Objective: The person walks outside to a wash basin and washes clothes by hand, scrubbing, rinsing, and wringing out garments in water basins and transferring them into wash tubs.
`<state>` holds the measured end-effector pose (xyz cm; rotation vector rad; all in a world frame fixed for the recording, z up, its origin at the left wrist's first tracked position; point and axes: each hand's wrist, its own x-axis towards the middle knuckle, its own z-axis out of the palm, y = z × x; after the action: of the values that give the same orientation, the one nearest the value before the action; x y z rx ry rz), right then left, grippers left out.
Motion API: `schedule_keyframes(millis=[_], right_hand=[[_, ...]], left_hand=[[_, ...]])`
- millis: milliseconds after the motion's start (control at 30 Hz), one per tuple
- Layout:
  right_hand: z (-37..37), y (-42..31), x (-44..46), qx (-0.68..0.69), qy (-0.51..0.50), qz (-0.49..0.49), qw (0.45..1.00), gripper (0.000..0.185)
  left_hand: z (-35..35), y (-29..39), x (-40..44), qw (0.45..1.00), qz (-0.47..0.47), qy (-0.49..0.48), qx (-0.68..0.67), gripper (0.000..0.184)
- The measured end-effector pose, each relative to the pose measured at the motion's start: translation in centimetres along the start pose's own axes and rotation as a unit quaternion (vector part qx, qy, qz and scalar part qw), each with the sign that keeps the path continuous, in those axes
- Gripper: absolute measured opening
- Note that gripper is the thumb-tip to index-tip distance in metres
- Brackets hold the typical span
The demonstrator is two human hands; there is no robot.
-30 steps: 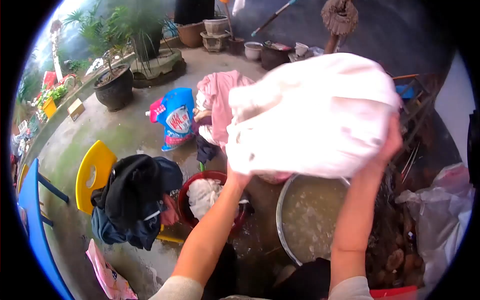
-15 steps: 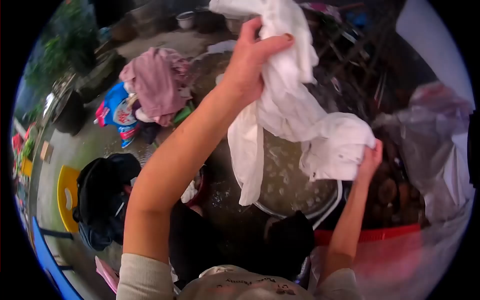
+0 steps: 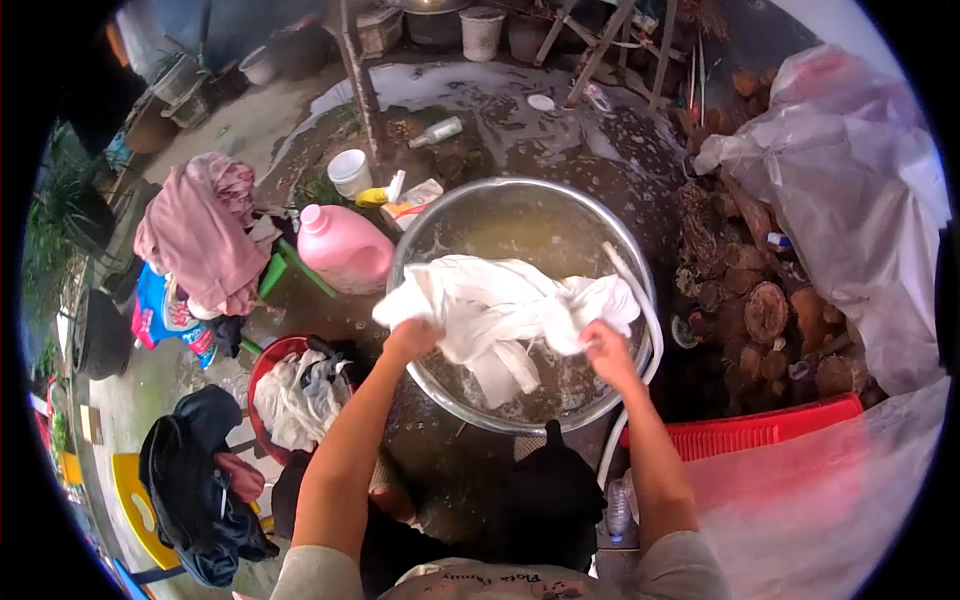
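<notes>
A white garment (image 3: 500, 300) is stretched between my two hands over a large metal basin (image 3: 520, 187) of murky water. Its lower part hangs down to the water. At the garment's left end, my left hand (image 3: 413, 340) is closed on the cloth. My right hand (image 3: 605, 350) grips the other end near the basin's right side. A pale hose (image 3: 648, 330) runs over the basin's right rim and down beside my leg.
Left of the basin stand a pink jug (image 3: 345, 250), a white cup (image 3: 349, 172) and a red tub (image 3: 262, 425) with clothes. Pink cloth (image 3: 200, 235) is heaped farther left. Dark clothes (image 3: 195, 480) hang over a yellow chair (image 3: 135, 505). Cut logs (image 3: 767, 312) and a red washboard (image 3: 760, 430) lie right.
Both hands have come down with the white garment, from held up high to low over the basin. The view has shifted, showing more ground beyond the basin.
</notes>
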<state>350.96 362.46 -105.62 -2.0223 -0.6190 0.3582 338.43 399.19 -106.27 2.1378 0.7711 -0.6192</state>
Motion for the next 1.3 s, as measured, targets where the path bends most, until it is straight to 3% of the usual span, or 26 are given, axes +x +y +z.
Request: schedule_keyframes(millis=[67, 100, 167, 200, 267, 300, 333, 500, 600, 667, 700, 733, 833, 900, 933, 1000, 1067, 1133, 1200, 1267, 1300], right_hand=[[1.3, 1.0, -0.7, -0.074, -0.052, 0.044, 0.995, 0.03], [2.0, 1.8, -0.5, -0.123, -0.048, 0.035, 0.991, 0.042], [4.1, 5.0, 0.9, -0.187, -0.075, 0.038, 0.979, 0.068], [4.8, 5.4, 1.5, -0.153, -0.116, 0.054, 0.98, 0.076], [7.3, 4.8, 2.1, -0.241, -0.127, 0.175, 0.946, 0.085], [8.0, 5.8, 2.7, -0.25, -0.165, 0.198, 0.933, 0.1], [8.7, 6.1, 3.3, -0.301, -0.193, 0.223, 0.907, 0.102], [10.0, 7.7, 5.7, -0.381, -0.239, 0.193, 0.872, 0.091], [11.3, 12.6, 5.9, -0.264, -0.276, 0.143, 0.913, 0.074], [16.5, 21.7, 3.0, -0.383, -0.158, 0.145, 0.898, 0.063], [18.0, 24.5, 1.8, -0.44, -0.097, 0.144, 0.881, 0.058], [17.9, 25.0, 1.5, -0.425, -0.125, 0.112, 0.89, 0.057], [16.8, 26.0, 0.8, -0.37, -0.204, 0.009, 0.907, 0.052], [15.8, 23.5, 1.4, -0.33, -0.247, -0.061, 0.909, 0.049], [13.5, 21.2, 2.1, -0.286, -0.285, -0.024, 0.915, 0.049], [7.2, 9.6, 5.2, -0.2, -0.348, 0.058, 0.914, 0.047], [3.2, 7.2, 6.1, -0.001, -0.276, 0.118, 0.954, 0.046], [-0.4, 4.0, 7.1, 0.115, -0.176, 0.168, 0.963, 0.041], [-3.8, 1.9, 7.7, 0.131, -0.039, 0.159, 0.978, 0.032], [-6.1, -0.4, 8.0, 0.143, 0.053, 0.142, 0.978, 0.028], [-6.6, -0.7, 8.2, 0.076, 0.095, 0.103, 0.987, 0.031]], left_hand=[[2.5, 1.1, -2.4, 0.96, -0.013, 0.177, 0.216, 0.039], [2.6, 2.4, -2.0, 0.965, -0.02, 0.145, 0.218, 0.042], [4.7, 3.3, 0.0, 0.946, 0.112, 0.168, 0.252, 0.059], [6.4, 2.9, 1.7, 0.927, 0.191, 0.173, 0.271, 0.072], [8.5, 4.0, 3.2, 0.93, 0.192, 0.121, 0.289, 0.083], [9.2, 4.3, 4.1, 0.93, 0.192, 0.098, 0.297, 0.089], [10.0, 4.0, 5.2, 0.931, 0.203, 0.09, 0.289, 0.099], [12.2, 3.0, 9.4, 0.955, 0.147, -0.025, 0.256, 0.091], [18.2, -3.1, 14.4, 0.926, 0.224, 0.035, 0.3, 0.079], [19.2, -3.5, 14.9, 0.936, 0.168, 0.014, 0.31, 0.073], [21.7, -5.4, 16.9, 0.937, 0.203, 0.109, 0.261, 0.069], [24.2, -7.3, 18.9, 0.925, 0.242, 0.201, 0.211, 0.066], [21.5, -8.2, 14.9, 0.927, 0.283, 0.16, 0.187, 0.061], [17.1, -6.1, 13.5, 0.916, 0.301, 0.14, 0.224, 0.056], [14.7, -4.9, 12.6, 0.933, 0.241, 0.07, 0.257, 0.052], [9.7, -2.1, 11.0, 0.94, 0.112, -0.074, 0.315, 0.045], [6.8, -2.3, 11.7, 0.947, 0.268, 0.083, 0.159, 0.034], [2.1, 1.1, 9.1, 0.936, 0.308, 0.169, 0.014, 0.029], [-0.2, 1.6, 10.3, 0.916, 0.273, 0.244, -0.161, 0.023], [-4.2, 4.7, 6.4, 0.916, 0.296, 0.213, -0.171, 0.024], [-4.8, 5.2, 5.9, 0.86, 0.391, 0.323, -0.044, 0.027]])
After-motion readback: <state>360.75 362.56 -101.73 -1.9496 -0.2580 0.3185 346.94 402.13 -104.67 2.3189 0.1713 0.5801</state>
